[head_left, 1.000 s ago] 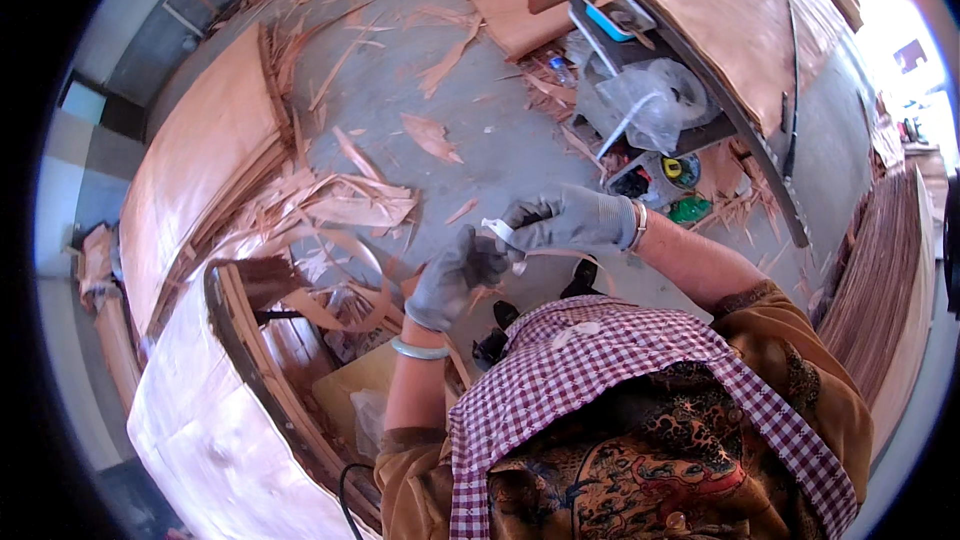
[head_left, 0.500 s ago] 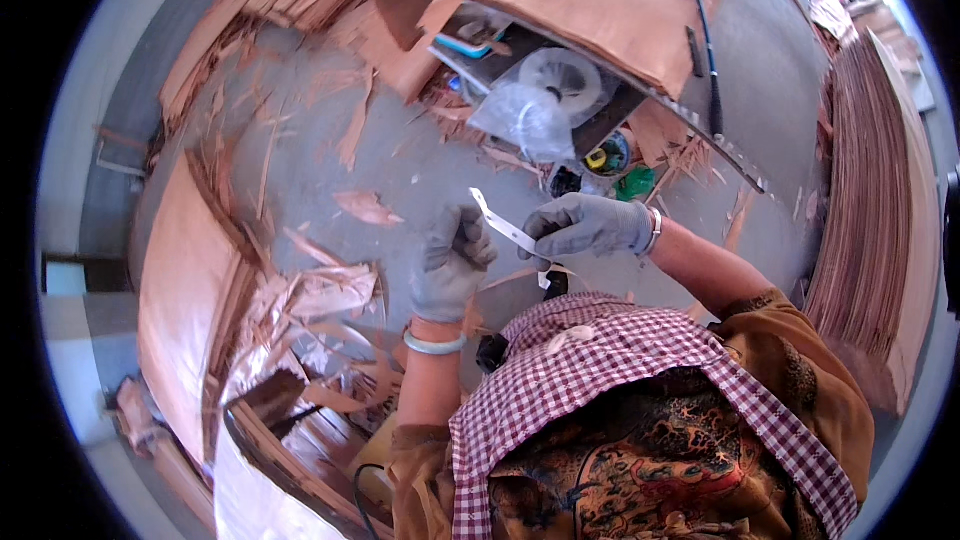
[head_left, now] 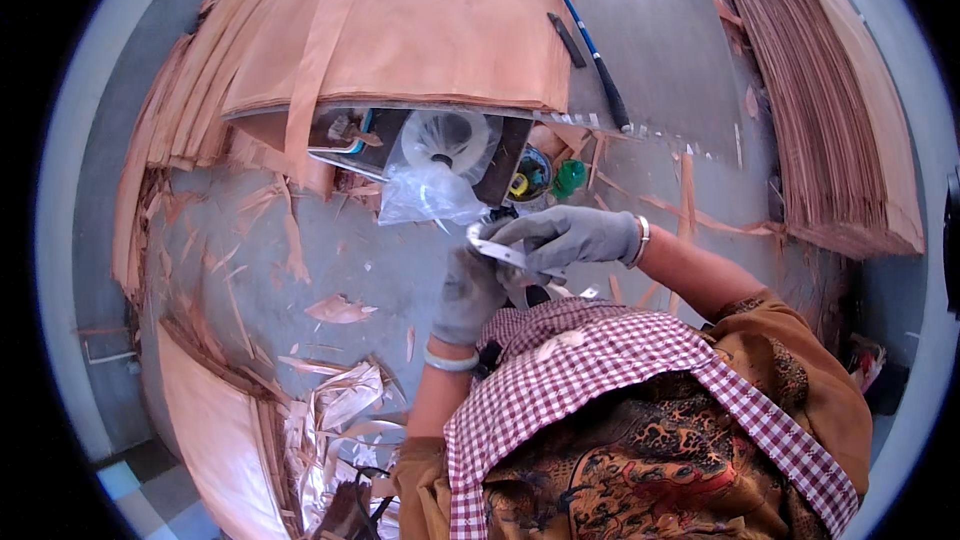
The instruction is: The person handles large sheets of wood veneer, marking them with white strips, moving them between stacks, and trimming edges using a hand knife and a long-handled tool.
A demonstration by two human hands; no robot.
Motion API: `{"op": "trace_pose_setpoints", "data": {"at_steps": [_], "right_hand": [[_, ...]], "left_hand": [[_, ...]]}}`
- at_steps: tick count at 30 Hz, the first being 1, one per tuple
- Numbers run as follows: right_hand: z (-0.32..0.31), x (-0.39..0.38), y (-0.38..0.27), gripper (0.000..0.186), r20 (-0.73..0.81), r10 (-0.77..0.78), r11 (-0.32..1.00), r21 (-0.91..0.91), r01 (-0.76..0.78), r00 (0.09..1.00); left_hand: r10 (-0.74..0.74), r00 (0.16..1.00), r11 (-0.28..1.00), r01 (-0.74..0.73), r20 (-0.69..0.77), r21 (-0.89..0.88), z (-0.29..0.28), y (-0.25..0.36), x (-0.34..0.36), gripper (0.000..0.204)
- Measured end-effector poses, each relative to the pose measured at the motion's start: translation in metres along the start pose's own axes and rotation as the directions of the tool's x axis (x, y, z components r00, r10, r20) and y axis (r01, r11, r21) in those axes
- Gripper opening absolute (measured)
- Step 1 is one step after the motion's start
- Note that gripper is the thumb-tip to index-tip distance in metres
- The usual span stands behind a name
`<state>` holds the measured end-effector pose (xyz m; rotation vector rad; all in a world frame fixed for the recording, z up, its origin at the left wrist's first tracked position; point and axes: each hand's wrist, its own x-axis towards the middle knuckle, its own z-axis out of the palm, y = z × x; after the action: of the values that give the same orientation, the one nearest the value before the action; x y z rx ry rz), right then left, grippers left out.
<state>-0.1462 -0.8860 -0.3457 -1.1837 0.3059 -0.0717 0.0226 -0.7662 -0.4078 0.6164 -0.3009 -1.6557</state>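
A short strip of white tape with dark spots or holes [head_left: 505, 254] runs slantwise between my gloved hands, its far end curled over. My right hand [head_left: 578, 237], in a grey glove, comes from the right and pinches the strip between thumb and fingers. Close against the strip's other side is my left hand [head_left: 466, 295], also grey-gloved, with its fingers curled. Its fingertips are hidden behind the strip and the right hand, so what they hold cannot be made out. Both hands are just beyond the checked apron [head_left: 580, 350].
Ahead, a veneer stack [head_left: 440, 30] covers a bench; a blue-black rod [head_left: 580, 20] lies to its right. Below are a roll in clear plastic [head_left: 440, 145], a brush [head_left: 355, 132] and a green item [head_left: 570, 178]. More veneer stands right [head_left: 820, 90] and left [head_left: 220, 430]. Scraps [head_left: 340, 309] litter the floor.
My left hand has moved right and closed in on the strip and my right hand. The strip's far end now curls over. The view has swung, bringing the bench more squarely ahead.
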Motion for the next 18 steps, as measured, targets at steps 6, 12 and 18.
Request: {"op": "trace_pose_setpoints", "data": {"at_steps": [6,12,18], "right_hand": [[-0.008,-0.003,-0.024,0.041,-0.181,0.006,0.999,0.051,0.004,0.983],[-0.018,-0.002,-0.030,0.040,-0.276,0.052,0.954,0.299,0.035,0.960],[-0.026,-0.017,-0.021,0.043,-0.481,0.095,0.910,0.398,0.120,0.872]], "left_hand": [[-0.082,0.985,0.993,0.094,0.155,-0.074,-0.005,0.054,0.048,0.044],[-0.168,0.959,0.984,0.178,0.229,-0.023,-0.004,0.072,0.088,0.035],[-0.287,0.919,0.955,0.296,0.269,0.010,0.014,0.069,0.133,0.028]]}}
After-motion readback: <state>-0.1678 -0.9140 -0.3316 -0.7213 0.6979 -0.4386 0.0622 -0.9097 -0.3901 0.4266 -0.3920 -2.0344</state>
